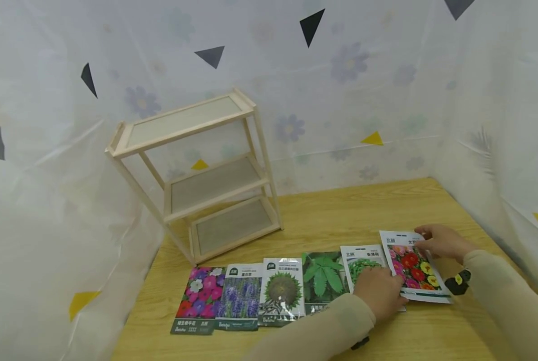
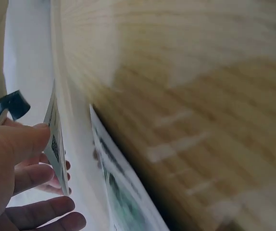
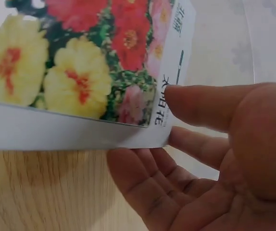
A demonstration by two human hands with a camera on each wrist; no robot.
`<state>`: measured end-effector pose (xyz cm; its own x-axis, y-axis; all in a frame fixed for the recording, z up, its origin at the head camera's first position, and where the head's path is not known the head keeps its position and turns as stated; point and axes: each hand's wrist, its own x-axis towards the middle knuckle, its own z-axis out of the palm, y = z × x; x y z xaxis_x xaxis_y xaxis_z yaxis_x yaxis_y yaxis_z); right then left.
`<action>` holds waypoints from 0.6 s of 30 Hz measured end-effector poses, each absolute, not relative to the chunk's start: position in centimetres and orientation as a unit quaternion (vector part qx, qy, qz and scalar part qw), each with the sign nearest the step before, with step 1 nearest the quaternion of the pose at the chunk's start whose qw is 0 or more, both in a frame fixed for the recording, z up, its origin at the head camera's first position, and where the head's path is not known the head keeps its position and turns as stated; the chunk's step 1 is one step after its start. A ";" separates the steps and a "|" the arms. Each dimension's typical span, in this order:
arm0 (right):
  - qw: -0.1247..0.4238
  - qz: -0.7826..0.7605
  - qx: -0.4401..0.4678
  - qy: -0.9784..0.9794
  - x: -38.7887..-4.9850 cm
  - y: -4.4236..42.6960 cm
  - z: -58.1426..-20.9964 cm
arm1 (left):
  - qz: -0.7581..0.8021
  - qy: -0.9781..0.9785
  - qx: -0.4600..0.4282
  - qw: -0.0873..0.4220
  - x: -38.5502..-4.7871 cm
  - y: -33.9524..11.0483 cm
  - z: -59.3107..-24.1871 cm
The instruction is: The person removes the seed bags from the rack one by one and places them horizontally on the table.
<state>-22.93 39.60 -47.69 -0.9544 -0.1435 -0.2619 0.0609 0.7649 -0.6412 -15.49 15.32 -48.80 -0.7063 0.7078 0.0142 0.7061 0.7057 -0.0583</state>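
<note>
A seed packet (image 1: 415,268) with red, pink and yellow flowers is tilted up at the right end of a row of packets. My right hand (image 1: 447,243) pinches its upper right corner, with the thumb on the printed front in the right wrist view. At its lower left edge is my left hand (image 1: 379,293), thumb and fingertips on the packet; in the left wrist view this packet (image 2: 56,139) appears nearly edge-on. Partly hidden under the left hand lies a packet with small green leaves (image 1: 363,258).
Further left lie a green-leaf packet (image 1: 324,276), a sunflower packet (image 1: 283,291), a purple-flower packet (image 1: 239,296) and a mixed-flower packet (image 1: 199,296). Behind them stands a three-tier wooden rack (image 1: 219,188) on the wooden table (image 1: 341,213). Patterned sheeting (image 1: 386,100) surrounds the table.
</note>
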 end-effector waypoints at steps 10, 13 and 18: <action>0.167 -0.287 -0.018 0.943 -22.2 39.8 -47.5 | 0.054 -0.927 -0.370 -0.025 -14.3 16.7 -49.6; 0.164 -0.263 -0.022 0.950 -22.1 39.7 -47.7 | 0.058 -0.926 -0.371 -0.023 -14.0 16.7 -49.6; 0.168 -0.255 -0.017 0.952 -22.0 39.5 -47.9 | 0.057 -0.924 -0.376 -0.027 -13.9 16.9 -49.7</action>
<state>-21.96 39.53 -47.89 -0.9431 -0.1179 -0.3108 0.0529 0.8698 -0.4905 -13.92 16.93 -49.67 -0.7153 0.6926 -0.0933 0.6988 0.7102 -0.0856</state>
